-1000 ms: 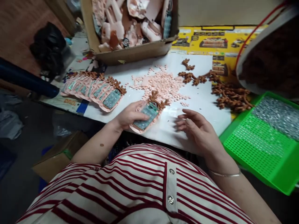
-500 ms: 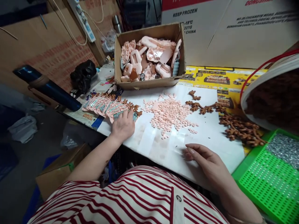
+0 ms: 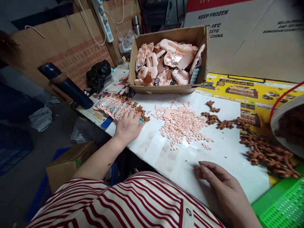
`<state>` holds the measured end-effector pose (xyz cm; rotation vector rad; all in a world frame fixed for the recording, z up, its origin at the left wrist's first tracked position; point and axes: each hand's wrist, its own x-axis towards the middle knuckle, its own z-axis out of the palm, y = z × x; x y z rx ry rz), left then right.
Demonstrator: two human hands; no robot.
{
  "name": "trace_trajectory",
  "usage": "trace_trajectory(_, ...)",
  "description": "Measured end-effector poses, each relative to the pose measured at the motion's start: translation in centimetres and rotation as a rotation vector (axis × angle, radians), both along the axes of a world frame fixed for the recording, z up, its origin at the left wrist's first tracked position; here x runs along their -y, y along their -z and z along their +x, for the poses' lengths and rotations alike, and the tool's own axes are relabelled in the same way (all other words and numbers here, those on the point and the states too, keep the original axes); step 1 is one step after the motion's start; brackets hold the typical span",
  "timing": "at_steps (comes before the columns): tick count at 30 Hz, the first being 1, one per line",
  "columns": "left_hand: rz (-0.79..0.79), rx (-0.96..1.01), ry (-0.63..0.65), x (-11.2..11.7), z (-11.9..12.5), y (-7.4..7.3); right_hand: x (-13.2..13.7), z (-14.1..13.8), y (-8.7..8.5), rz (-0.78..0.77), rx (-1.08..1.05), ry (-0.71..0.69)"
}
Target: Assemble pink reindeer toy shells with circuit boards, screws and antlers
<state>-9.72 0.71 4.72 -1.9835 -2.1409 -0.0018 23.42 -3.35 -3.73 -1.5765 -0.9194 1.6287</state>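
Observation:
A row of overlapping flat pink plastic pieces with greenish inner parts and brown antler-shaped parts lies at the table's left side. Over the near end of this row curls my left hand, its fingers and thumb closed around the nearest pink piece, which it mostly covers. A greenish part with a brown antler shows beyond the thumb. Above the table's front edge, my right hand is loosely closed, thumb near the index fingertip; what it holds, if anything, is hidden. Small pink ring-like parts lie heaped between the hands.
A cardboard box of pink plastic shells stands at the back. Loose brown antlers lie at right, beside a tipped white bucket and a green basket. A blue flask leans at the left edge.
The camera view has swung right-to-left across the scene, shifting the table contents rightward in the picture. My left hand stays at the row's near end, its thumb now more visible.

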Motion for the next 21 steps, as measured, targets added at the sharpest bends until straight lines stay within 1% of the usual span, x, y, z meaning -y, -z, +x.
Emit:
trace_trajectory(2, 0.107, 0.072, 0.073, -1.8, -0.4, -1.2, 0.0, -0.1, 0.0, 0.016, -0.015, -0.032)
trace_trajectory(3, 0.163, 0.112, 0.106, -3.4, -0.7, -1.9, 0.0, -0.1, 0.0, 0.026, -0.02, -0.043)
trace_trajectory(5, 0.23, 0.207, 0.152, -7.6, -1.5, -3.3, 0.0, -0.3, -0.1, 0.049, -0.018, -0.044)
trace_trajectory(6, 0.256, 0.261, 0.14, -10.2, -1.8, -4.0, 0.0, -0.4, -0.2, 0.062, -0.014, -0.039)
trace_trajectory(9, 0.285, 0.403, -0.004, -18.0, -3.0, -5.7, 0.2, -0.7, -0.3, 0.094, -0.029, -0.026)
trace_trajectory(10, 0.261, 0.46, -0.057, -20.2, -3.3, -6.2, 0.3, -0.8, -0.3, 0.104, -0.041, -0.015)
trace_trajectory(11, 0.205, 0.515, -0.115, -22.1, -3.6, -6.6, 0.4, -0.9, -0.4, 0.106, -0.059, -0.009)
trace_trajectory(12, 0.124, 0.548, -0.145, -23.6, -3.8, -6.9, 0.5, -1.0, -0.4, 0.103, -0.078, -0.002)
trace_trajectory(14, 0.011, 0.561, -0.168, -25.4, -4.2, -7.2, 0.6, -1.1, -0.4, 0.079, -0.116, 0.021)
trace_trajectory(15, -0.021, 0.549, -0.175, -25.9, -4.4, -7.2, 0.6, -1.1, -0.3, 0.061, -0.133, 0.034)
trace_trajectory(16, -0.019, 0.53, -0.188, -26.2, -4.6, -7.1, 0.5, -1.1, -0.3, 0.045, -0.149, 0.05)
trace_trajectory(18, 0.038, 0.485, -0.239, -26.4, -5.2, -6.9, 0.5, -0.9, -0.1, 0.021, -0.172, 0.065)
trace_trajectory(21, 0.191, 0.449, -0.321, -25.8, -6.5, -6.8, 0.4, -0.7, 0.4, 0.015, -0.188, 0.045)
